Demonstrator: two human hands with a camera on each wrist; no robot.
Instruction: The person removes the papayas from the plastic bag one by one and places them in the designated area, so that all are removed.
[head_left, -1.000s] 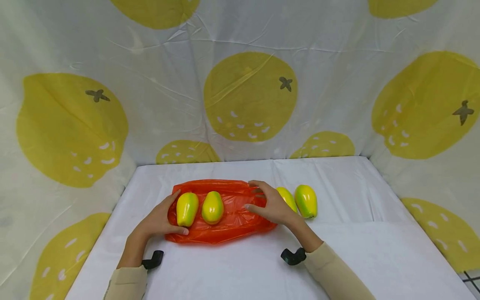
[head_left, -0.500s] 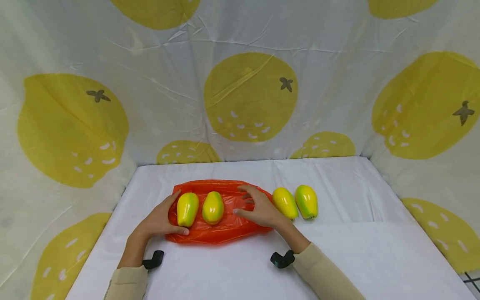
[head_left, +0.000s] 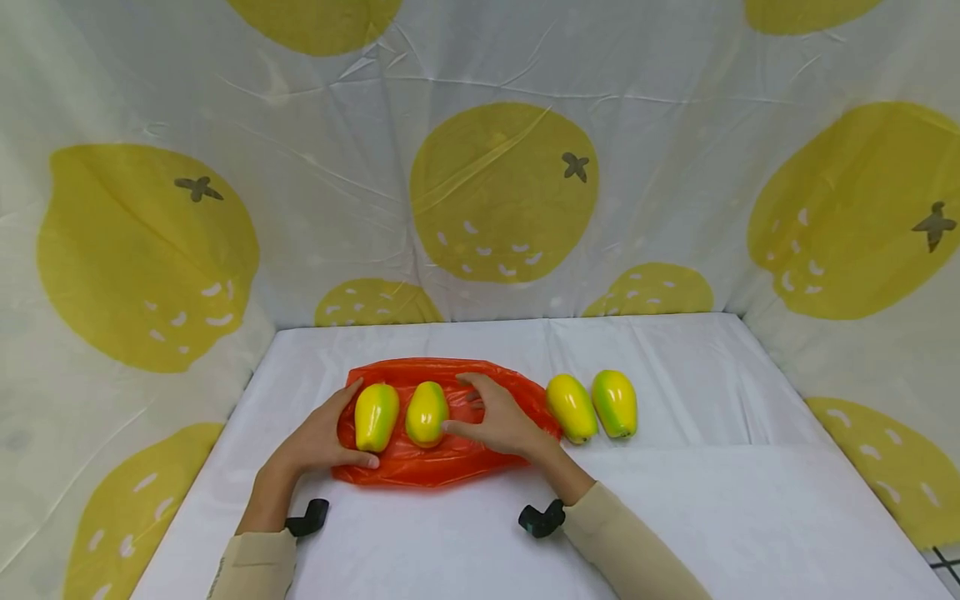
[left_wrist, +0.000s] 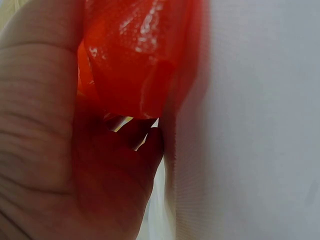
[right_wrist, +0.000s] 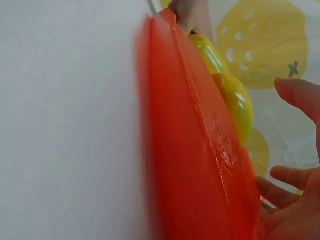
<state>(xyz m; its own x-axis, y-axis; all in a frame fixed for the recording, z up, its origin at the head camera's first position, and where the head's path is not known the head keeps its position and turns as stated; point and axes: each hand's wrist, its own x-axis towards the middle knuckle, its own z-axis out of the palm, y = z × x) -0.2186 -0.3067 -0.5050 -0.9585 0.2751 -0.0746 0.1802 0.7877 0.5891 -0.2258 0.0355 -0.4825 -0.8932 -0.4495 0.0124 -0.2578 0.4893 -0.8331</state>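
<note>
A red plastic bag (head_left: 465, 417) lies spread out on the white cloth. Two yellow-green papayas rest on it: the left papaya (head_left: 377, 417) and the middle papaya (head_left: 427, 414). My left hand (head_left: 318, 437) curves round the bag's left end beside the left papaya, thumb at the near edge and fingers at the far edge. In the left wrist view red film (left_wrist: 132, 65) sits between thumb and fingers. Over the bag's right half, my right hand (head_left: 498, 417) has thumb and fingers spread, its thumb tip right at the middle papaya. The right wrist view shows nothing within its fingers (right_wrist: 292, 177).
Two more papayas lie to the right of the bag, one papaya (head_left: 572, 408) close to its right end and another papaya (head_left: 615, 403) beside that. A lemon-print cloth (head_left: 502, 192) hangs behind the table and at both sides.
My right hand has moved left across the bag, from its right end to the middle papaya, uncovering the papaya right of the bag. My left hand stays in place.
</note>
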